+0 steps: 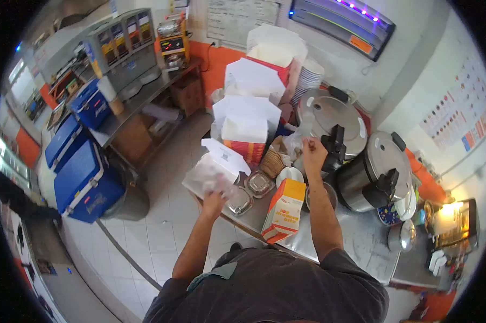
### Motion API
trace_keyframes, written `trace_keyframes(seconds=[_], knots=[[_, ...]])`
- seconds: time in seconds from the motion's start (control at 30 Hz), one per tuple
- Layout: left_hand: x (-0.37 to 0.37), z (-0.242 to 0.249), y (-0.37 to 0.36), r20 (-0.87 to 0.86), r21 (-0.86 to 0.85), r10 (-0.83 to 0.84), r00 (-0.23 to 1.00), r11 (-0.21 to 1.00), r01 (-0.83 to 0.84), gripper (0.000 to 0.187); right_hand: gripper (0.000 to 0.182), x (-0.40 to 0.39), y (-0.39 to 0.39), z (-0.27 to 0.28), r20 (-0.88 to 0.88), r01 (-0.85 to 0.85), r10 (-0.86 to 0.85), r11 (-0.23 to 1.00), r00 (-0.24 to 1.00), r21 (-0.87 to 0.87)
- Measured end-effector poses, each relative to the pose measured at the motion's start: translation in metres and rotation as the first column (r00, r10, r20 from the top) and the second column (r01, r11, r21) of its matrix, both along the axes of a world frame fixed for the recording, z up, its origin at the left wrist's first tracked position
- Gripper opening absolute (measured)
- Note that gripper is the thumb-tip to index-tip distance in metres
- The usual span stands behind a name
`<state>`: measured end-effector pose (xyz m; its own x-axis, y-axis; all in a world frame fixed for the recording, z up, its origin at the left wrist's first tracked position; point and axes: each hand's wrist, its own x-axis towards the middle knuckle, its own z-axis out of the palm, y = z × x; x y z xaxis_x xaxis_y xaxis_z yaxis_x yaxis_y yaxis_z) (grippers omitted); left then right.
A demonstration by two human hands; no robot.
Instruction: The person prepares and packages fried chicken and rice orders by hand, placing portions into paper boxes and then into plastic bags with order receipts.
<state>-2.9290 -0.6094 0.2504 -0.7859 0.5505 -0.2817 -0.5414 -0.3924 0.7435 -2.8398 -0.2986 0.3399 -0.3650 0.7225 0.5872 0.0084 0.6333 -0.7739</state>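
My left hand (214, 200) is closed round a crumpled see-through plastic bag (202, 182), blurred by motion, beside the open white box. Up by the rice cookers, my right hand (314, 153) pinches thin clear plastic (306, 125) between its fingertips. Two clear-lidded foil containers (238, 202) sit on the steel counter just right of my left hand. Between my forearms a tall orange, white and yellow carton (286, 212) stands upright. Behind it are a round white lid (290, 175) and a brown woven basket (273, 163).
Stacks of open white-and-red boxes (248, 121) line the counter's far left. Two large steel cookers (373, 172) stand at the right, with a small pot (402, 237) beyond. Blue coolers (81, 183) are across the tiled floor, and a lit glass warmer (454, 223) is far right.
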Motion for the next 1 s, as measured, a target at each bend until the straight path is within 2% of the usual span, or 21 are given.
trace_keyframes(seconds=[0.03,0.1,0.13,0.2,0.23,0.27,0.3,0.33,0.4,0.47,0.5,0.53,0.57,0.67,0.73,0.8,0.83,0.87,0.9,0.97,1.0], knots=[[-0.008,0.013,0.026,-0.097,0.062,-0.049,0.994,0.997,0.055,0.038,0.012,0.015,-0.003,0.004,-0.011,0.033,-0.033,0.999,0.999,0.002],[-0.024,0.038,0.081,-0.344,0.009,-0.17,0.923,0.983,0.185,0.031,0.015,0.049,-0.008,0.012,-0.16,-0.027,0.01,0.994,0.987,-0.103],[-0.023,0.051,0.11,-0.665,-0.086,-0.117,0.737,0.993,0.079,0.026,0.016,0.069,-0.013,0.019,-0.104,0.056,-0.062,0.997,0.993,-0.058],[-0.037,0.06,0.171,-0.941,-0.224,-0.196,0.275,0.972,-0.074,0.021,0.016,0.108,-0.021,0.026,-0.134,0.132,-0.143,0.988,0.981,-0.084],[-0.045,0.049,0.209,-0.946,-0.318,-0.308,0.103,0.942,-0.111,0.021,0.016,0.129,-0.025,0.029,-0.154,0.167,-0.184,0.979,0.971,-0.115],[-0.045,0.043,0.235,-0.885,-0.439,-0.46,-0.071,0.876,-0.202,0.021,0.016,0.15,-0.03,0.034,-0.219,0.102,-0.136,0.982,0.966,-0.159],[-0.041,0.039,0.253,-0.77,-0.517,-0.591,-0.239,0.798,-0.309,0.021,0.016,0.173,-0.037,0.041,-0.218,0.167,-0.201,0.972,0.955,-0.163],[-0.033,0.042,0.263,-0.604,-0.664,-0.739,-0.298,0.674,-0.324,0.021,0.016,0.195,-0.045,0.05,-0.187,0.234,-0.255,0.964,0.949,-0.125],[-0.038,-0.009,0.294,-0.592,-0.487,-0.628,-0.505,0.778,-0.397,0.024,0.016,0.237,-0.06,0.067,-0.231,0.284,-0.308,0.95,0.923,-0.133],[-0.03,0.024,0.3,-0.412,-0.722,-0.824,-0.389,0.556,-0.412,0.029,0.015,0.28,-0.072,0.081,-0.217,0.348,-0.378,0.923,0.9,-0.164],[-0.024,0.044,0.291,-0.47,-0.77,-0.84,-0.27,0.54,-0.34,0.029,0.016,0.3,-0.081,0.086,-0.197,0.336,-0.373,0.921,0.907,-0.196],[-0.043,0.012,0.303,-0.382,-0.62,-0.764,-0.52,0.629,-0.469,0.028,0.012,0.317,-0.091,0.091,-0.243,0.309,-0.384,0.904,0.891,-0.294],[-0.046,0.006,0.307,-0.509,-0.693,-0.803,-0.309,0.596,-0.406,0.024,0.012,0.331,-0.096,0.088,-0.258,0.356,-0.437,0.883,0.862,-0.305],[-0.052,0.007,0.297,-0.702,-0.481,-0.582,-0.411,0.813,-0.328,0.014,0.011,0.372,-0.112,0.086,-0.268,0.355,-0.464,0.859,0.845,-0.368],[0.036,0.097,0.253,-0.913,-0.114,-0.202,-0.355,0.961,-0.253,0.01,0.01,0.394,-0.121,0.081,-0.252,0.375,-0.49,0.84,0.834,-0.392],[0.129,0.15,0.208,-0.97,0.042,0.03,-0.241,0.998,-0.042,0.006,0.01,0.416,-0.124,0.07,-0.172,0.405,-0.508,0.814,0.844,-0.418],[0.167,0.149,0.189,-0.988,0.025,0.057,-0.146,0.977,0.21,0.007,0.01,0.426,-0.12,0.056,-0.168,0.417,-0.519,0.807,0.838,-0.418],[0.212,0.155,0.168,-0.985,-0.029,0.044,-0.17,0.914,0.405,0.015,0.01,0.435,-0.116,0.041,-0.098,0.481,-0.56,0.777,0.823,-0.406],[0.26,0.162,0.153,-0.952,-0.038,0.131,-0.275,0.844,0.534,0.022,0.01,0.445,-0.113,0.033,-0.027,0.546,-0.6,0.745,0.8,-0.384],[0.354,0.189,0.125,-0.884,-0.2,0.057,-0.464,0.851,0.485,0.031,0.011,0.455,-0.117,0.028,0.032,0.576,-0.616,0.716,0.787,-0.395],[0.384,0.183,0.127,-0.886,-0.195,0.068,-0.459,0.843,0.502,0.031,0.012,0.465,-0.122,0.029,0.091,0.582,-0.599,0.714,0.796,-0.39]])
